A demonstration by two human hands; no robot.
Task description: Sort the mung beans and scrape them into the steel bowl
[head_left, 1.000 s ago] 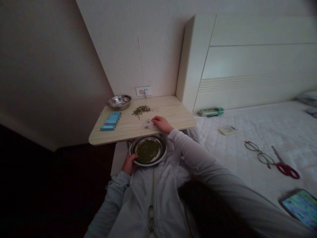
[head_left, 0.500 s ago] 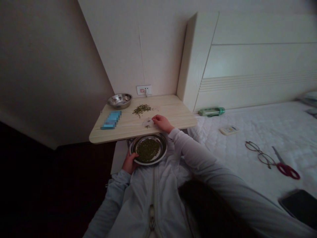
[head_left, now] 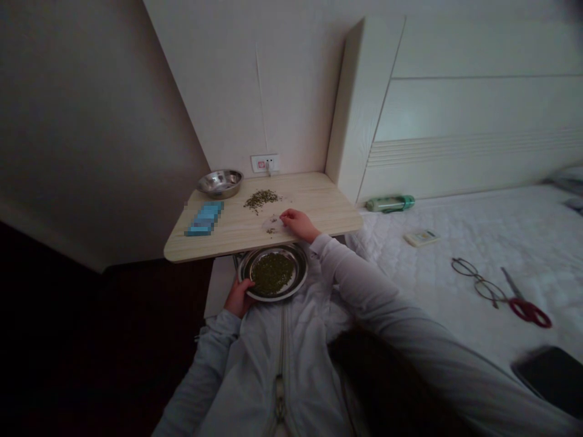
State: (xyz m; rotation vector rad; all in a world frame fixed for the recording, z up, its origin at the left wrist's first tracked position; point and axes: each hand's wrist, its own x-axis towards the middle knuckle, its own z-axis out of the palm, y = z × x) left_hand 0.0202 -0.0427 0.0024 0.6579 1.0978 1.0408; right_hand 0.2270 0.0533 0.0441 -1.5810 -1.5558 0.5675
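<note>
Bowl (head_left: pixel 299 270) of shiny metal at lap level, close under front edge of the table (head_left: pixel 319 200), slightly right of its middle. Green bits (head_left: pixel 273 273) cover most of its bottom; bare metal shows toward the near right. Left hand (head_left: pixel 239 297) on near-left rim: thumb hooked over the rim, tip reaching inside; other fingers mostly hidden behind the bowl, so cannot tell if spread or together.

Right hand (head_left: pixel 298 223) above the tabletop near front edge, right of middle. Thumb and forefinger tips pressed together; too small to tell whether a bit is pinched between. Just left of the fingertips, a pale see-through patch (head_left: pixel 279 225), material unclear, with a few loose specks (head_left: pixel 271 231) on and beside it.

Loose green pile (head_left: pixel 261 199) farther back, toward the table's back edge, with strays at its sides. Second bowl (head_left: pixel 221 193), metal, in back-left corner. Blue pixelated item (head_left: pixel 204 218) along left edge, can't be read. Wall socket (head_left: pixel 265 163) with a plug just above back edge.

Bed (head_left: pixel 387 255) at right: green bottle (head_left: pixel 390 203) lying by the headboard (head_left: pixel 455 115), small pale device (head_left: pixel 421 237), then glasses (head_left: pixel 489 291) beside red-handled scissors (head_left: pixel 529 312); dark phone (head_left: pixel 551 379) nearest the person's right sleeve.
</note>
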